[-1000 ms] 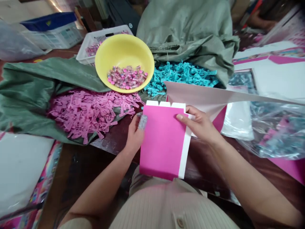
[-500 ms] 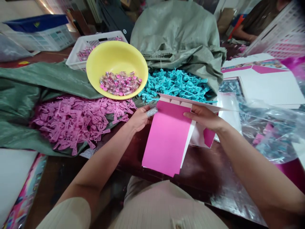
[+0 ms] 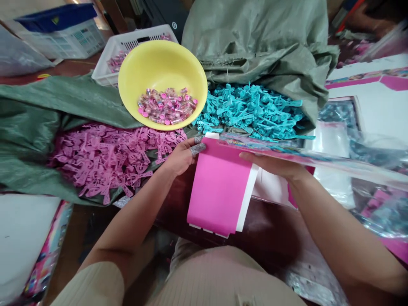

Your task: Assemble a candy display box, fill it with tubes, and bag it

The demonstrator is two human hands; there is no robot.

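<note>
A pink cardboard piece (image 3: pixel 219 187) with white edges hangs between my hands above the dark red table (image 3: pixel 270 225). My left hand (image 3: pixel 185 157), with silvery wraps on two fingers, grips its upper left corner. My right hand (image 3: pixel 270 163) holds its upper right side, thumb on the pink face. A long printed panel (image 3: pixel 318 158) extends rightward from the top, above my right wrist. Behind are a yellow basin (image 3: pixel 162 80) with small pink-capped tubes (image 3: pixel 167 106), a heap of teal plastic pieces (image 3: pixel 251 110), and a heap of pink plastic pieces (image 3: pixel 102 161).
Green sheeting (image 3: pixel 25 136) lies under the pink heap. A white basket (image 3: pixel 108 55) stands behind the basin, and a blue-lidded crate (image 3: pixel 73 38) at the back left. Clear plastic bags (image 3: pixel 334 157) and white printed card (image 3: pixel 382 106) lie on the right. Part of a person shows at the upper right.
The cardboard has turned, and its printed panel now stretches far to the right over my right wrist. Both hands still hold it. The view has shifted slightly.
</note>
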